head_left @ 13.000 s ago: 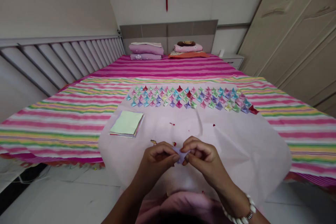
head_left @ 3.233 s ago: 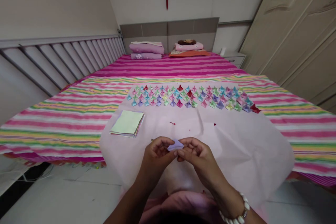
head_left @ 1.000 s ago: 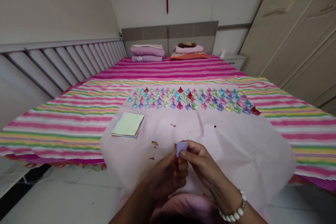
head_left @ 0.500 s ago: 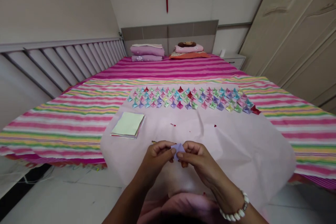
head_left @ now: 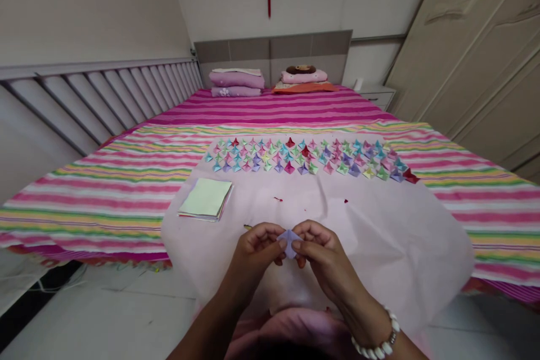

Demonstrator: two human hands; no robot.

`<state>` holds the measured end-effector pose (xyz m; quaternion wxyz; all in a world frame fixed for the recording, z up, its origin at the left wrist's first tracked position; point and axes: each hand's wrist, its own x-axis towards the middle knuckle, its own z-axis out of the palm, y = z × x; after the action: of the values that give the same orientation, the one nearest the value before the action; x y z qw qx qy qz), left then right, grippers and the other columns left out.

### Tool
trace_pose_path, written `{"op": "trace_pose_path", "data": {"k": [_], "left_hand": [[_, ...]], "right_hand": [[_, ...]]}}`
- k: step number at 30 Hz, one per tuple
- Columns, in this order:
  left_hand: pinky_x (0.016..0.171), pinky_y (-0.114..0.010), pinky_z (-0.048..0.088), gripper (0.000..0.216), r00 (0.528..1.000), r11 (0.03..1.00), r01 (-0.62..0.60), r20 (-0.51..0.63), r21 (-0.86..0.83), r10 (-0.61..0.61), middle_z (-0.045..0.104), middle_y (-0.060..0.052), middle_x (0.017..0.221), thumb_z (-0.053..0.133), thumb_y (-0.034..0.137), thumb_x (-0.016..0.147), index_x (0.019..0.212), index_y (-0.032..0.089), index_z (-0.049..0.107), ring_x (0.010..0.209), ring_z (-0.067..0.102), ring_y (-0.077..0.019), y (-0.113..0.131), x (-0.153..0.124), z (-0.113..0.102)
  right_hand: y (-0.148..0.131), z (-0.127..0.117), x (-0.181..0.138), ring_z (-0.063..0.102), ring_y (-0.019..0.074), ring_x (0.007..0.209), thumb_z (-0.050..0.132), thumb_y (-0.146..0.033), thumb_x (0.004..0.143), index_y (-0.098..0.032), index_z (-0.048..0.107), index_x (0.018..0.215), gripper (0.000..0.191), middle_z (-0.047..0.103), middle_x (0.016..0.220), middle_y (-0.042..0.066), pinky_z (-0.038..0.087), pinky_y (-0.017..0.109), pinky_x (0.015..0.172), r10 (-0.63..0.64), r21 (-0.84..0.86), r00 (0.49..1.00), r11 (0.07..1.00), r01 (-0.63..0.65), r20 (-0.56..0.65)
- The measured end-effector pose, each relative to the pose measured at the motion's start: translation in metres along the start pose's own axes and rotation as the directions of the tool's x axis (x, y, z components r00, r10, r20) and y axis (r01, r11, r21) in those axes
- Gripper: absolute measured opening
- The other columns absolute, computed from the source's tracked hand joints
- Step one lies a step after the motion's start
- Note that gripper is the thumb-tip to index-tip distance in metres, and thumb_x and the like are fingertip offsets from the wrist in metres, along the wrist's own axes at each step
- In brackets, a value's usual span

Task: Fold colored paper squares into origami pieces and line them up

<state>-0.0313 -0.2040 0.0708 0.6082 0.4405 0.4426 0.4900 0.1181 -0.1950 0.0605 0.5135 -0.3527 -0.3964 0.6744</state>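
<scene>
A small lilac folded paper piece (head_left: pixel 289 242) is pinched between the fingertips of both my hands, just above a pale pink sheet (head_left: pixel 400 230) spread over the bed's near edge. My left hand (head_left: pixel 255 250) grips its left side with curled fingers. My right hand (head_left: pixel 319 253), with a white bead bracelet on the wrist, grips its right side. Farther up the sheet lie rows of several small folded paper shapes (head_left: pixel 304 157) in pink, blue, green, purple and red. A stack of square coloured papers (head_left: pixel 205 199), pale green on top, lies to the left.
The bed (head_left: pixel 105 180) has a pink, yellow and green striped cover, with folded blankets and pillows (head_left: pixel 270 80) at the headboard. A slatted rail (head_left: pixel 105 101) runs along the left, wardrobe doors (head_left: pixel 476 62) on the right. Tiny paper scraps (head_left: pixel 277 199) dot the sheet.
Over the last second my left hand came back up beside the right, and both now pinch the lilac piece, which has turned from upright to lying between the fingertips.
</scene>
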Motion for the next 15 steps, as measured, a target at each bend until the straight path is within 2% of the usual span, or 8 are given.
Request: {"op": "trace_pose_path", "data": {"k": [7,11,15], "left_hand": [[0.059,-0.023,0.045,0.004,0.999,0.998,-0.023,0.028,-0.055,0.025,0.065,0.000,0.064,0.073,0.020,0.072,0.076,0.019,0.073,0.062,0.057,-0.0115,-0.0027,-0.0005,0.0004],[0.060,-0.024,0.046,0.004,0.997,0.997,-0.041,0.057,-0.070,0.045,0.066,-0.001,0.065,0.071,0.020,0.072,0.074,0.018,0.073,0.063,0.058,-0.0125,-0.0006,-0.0017,-0.0007],[0.059,-0.024,0.045,0.015,0.998,0.998,-0.013,0.064,-0.061,0.017,0.064,-0.001,0.063,0.071,0.028,0.075,0.066,0.016,0.070,0.059,0.056,-0.0118,0.0052,-0.0024,-0.0012]], "right_hand": [[0.0001,0.0014,-0.0025,0.049,0.0102,0.048,0.069,-0.016,0.062,-0.019,0.070,0.065,0.004,0.062,0.056,-0.001,0.036,0.022,0.044,-0.066,0.003,0.995,0.998,0.066,-0.072],[0.0004,-0.0002,-0.0034,0.049,0.0101,0.047,0.070,-0.016,0.063,-0.019,0.068,0.065,0.004,0.063,0.056,-0.001,0.035,0.022,0.045,-0.055,-0.002,0.997,0.998,0.055,-0.048],[0.0027,-0.0020,-0.0037,0.051,0.0103,0.048,0.072,-0.018,0.065,-0.019,0.066,0.069,0.006,0.062,0.055,-0.002,0.037,0.023,0.047,-0.058,-0.037,0.998,0.998,0.057,-0.021]]}}
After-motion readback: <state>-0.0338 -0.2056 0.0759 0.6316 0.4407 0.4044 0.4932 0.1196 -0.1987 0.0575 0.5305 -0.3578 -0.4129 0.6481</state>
